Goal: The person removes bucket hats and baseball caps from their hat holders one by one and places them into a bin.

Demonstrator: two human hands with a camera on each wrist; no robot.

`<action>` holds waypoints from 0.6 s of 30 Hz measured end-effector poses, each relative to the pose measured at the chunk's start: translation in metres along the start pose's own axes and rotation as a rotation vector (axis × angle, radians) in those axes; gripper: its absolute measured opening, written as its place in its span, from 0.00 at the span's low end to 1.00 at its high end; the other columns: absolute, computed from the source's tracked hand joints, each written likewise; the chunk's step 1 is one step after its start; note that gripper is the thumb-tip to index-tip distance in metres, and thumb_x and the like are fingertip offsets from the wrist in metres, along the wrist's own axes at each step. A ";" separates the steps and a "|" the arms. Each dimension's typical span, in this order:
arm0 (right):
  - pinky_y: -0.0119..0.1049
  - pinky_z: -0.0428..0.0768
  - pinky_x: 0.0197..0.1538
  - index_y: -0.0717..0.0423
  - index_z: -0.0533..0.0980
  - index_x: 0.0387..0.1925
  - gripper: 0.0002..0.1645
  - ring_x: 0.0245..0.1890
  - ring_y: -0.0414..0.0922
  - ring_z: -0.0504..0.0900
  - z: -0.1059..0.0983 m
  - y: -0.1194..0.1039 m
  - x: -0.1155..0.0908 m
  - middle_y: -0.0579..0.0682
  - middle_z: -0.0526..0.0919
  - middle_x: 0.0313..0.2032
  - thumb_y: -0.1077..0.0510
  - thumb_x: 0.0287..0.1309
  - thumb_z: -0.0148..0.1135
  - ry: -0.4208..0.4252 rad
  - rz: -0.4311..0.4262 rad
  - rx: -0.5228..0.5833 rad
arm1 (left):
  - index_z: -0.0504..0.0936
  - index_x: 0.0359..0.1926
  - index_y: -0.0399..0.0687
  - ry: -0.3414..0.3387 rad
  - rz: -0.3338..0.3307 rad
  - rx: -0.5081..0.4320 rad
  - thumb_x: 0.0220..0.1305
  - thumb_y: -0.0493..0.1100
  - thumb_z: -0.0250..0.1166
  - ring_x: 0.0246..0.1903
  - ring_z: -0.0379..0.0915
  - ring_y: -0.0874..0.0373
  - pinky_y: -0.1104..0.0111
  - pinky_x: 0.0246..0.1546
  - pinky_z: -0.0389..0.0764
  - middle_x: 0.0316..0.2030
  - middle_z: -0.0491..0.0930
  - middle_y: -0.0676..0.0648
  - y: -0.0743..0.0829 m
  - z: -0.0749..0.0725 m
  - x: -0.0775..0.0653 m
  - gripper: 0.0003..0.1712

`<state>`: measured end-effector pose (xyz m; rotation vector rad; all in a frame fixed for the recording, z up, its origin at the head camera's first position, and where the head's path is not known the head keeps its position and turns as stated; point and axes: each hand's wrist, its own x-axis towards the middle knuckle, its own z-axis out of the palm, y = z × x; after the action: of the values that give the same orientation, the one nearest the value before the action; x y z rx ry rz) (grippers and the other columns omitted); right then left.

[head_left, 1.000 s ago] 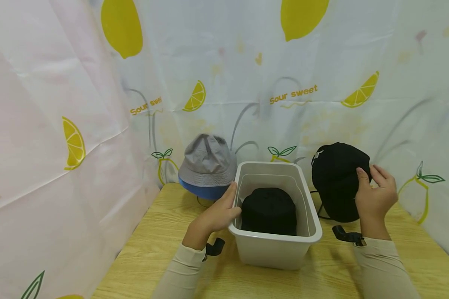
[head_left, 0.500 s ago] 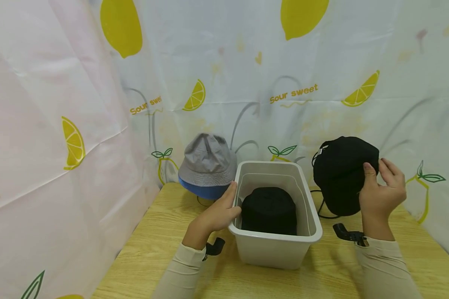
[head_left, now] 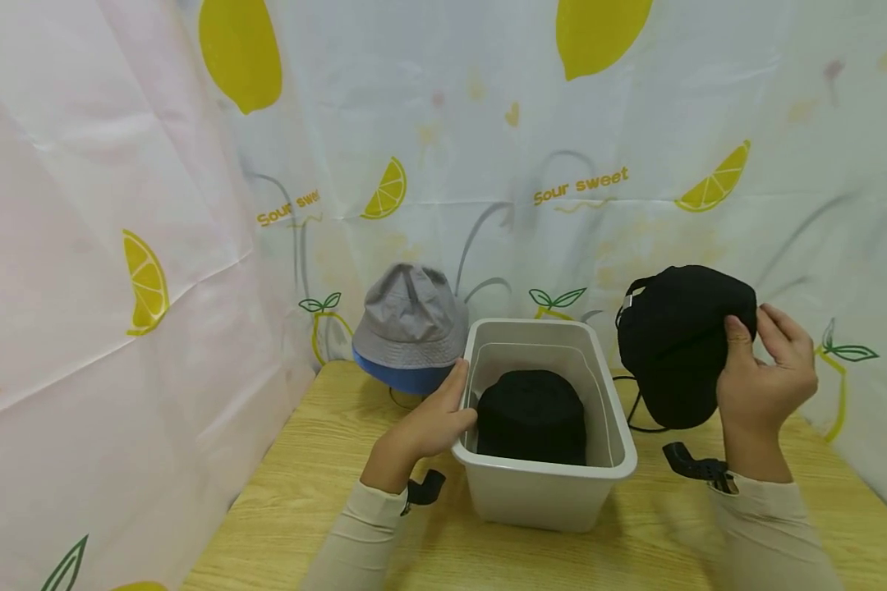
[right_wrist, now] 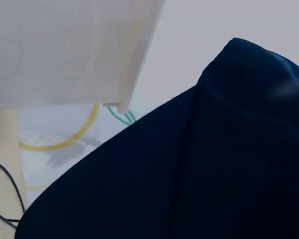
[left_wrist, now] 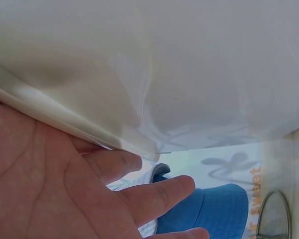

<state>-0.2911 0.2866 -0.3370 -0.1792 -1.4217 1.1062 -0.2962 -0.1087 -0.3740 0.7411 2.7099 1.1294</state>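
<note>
while the left hand [head_left: 425,423] holds the left edge of the white bin [head_left: 528,495] with its thumb lapped over the rim, the right hand [head_left: 769,382] pinches the right side of the black cap [head_left: 680,345], thumb in front and fingers partly hidden behind the cloth. the cap is to the right of the bin, apart from it, strap [head_left: 638,284] at its upper left; a second black hat [head_left: 530,417] sits inside the bin. the step in hand looks to be handling that cap with the bin steadied, best done with thumb and fingertips squarely opposed, so the fabric does not twist or slip. since a thin black loop [head_left: 649,430] shows just below the cap by the table [head_left: 325,460], lifting straight up is probably safer than dragging sideways; i cannot tell whether cap and loop touch. the bin calls for light, even pressure, as a hard pull could shove it into the grey bucket hat [head_left: 410,308] behind its left side. as for pose, both forearms reach in from the near side; the left fingers lie fairly straight and spread by the outer wall, while the right hand is raised, fingertips angled up toward the cap.
</note>
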 end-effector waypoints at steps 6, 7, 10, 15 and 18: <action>0.18 0.72 0.49 0.54 0.86 0.53 0.20 0.60 0.37 0.79 0.002 -0.005 0.023 0.46 0.85 0.57 0.55 0.58 0.76 -0.106 -0.092 -0.040 | 0.33 0.83 0.45 0.001 -0.003 0.005 0.68 0.47 0.48 0.83 0.27 0.52 0.50 0.81 0.42 0.84 0.29 0.44 0.001 0.000 -0.001 0.50; 0.20 0.71 0.52 0.54 0.86 0.53 0.20 0.60 0.36 0.79 0.003 -0.008 0.028 0.45 0.85 0.57 0.55 0.58 0.76 -0.130 -0.107 -0.034 | 0.33 0.83 0.45 0.000 -0.003 0.007 0.68 0.47 0.48 0.83 0.27 0.52 0.50 0.81 0.42 0.84 0.29 0.44 0.001 0.000 -0.001 0.50; 0.24 0.70 0.62 0.56 0.86 0.53 0.21 0.59 0.33 0.78 0.006 -0.018 0.039 0.43 0.85 0.56 0.56 0.57 0.77 -0.209 -0.149 -0.012 | 0.33 0.83 0.44 0.000 0.004 0.006 0.68 0.47 0.48 0.83 0.26 0.50 0.50 0.81 0.42 0.84 0.29 0.43 0.001 0.000 0.000 0.50; 0.20 0.67 0.60 0.58 0.85 0.54 0.23 0.59 0.32 0.77 0.011 -0.039 0.051 0.49 0.86 0.56 0.55 0.59 0.76 -0.349 -0.254 -0.063 | 0.33 0.83 0.44 -0.001 0.001 -0.003 0.69 0.47 0.48 0.83 0.27 0.51 0.50 0.81 0.42 0.84 0.30 0.43 0.002 0.001 0.001 0.50; 0.18 0.64 0.55 0.60 0.85 0.54 0.23 0.59 0.47 0.80 0.016 -0.050 0.056 0.60 0.86 0.54 0.55 0.59 0.76 -0.428 -0.346 -0.092 | 0.33 0.83 0.43 0.001 -0.001 0.001 0.69 0.46 0.48 0.83 0.27 0.51 0.49 0.80 0.43 0.84 0.30 0.43 0.002 0.000 -0.001 0.50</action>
<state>-0.2925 0.2908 -0.2608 0.2474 -1.8039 0.8189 -0.2947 -0.1074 -0.3728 0.7395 2.7114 1.1293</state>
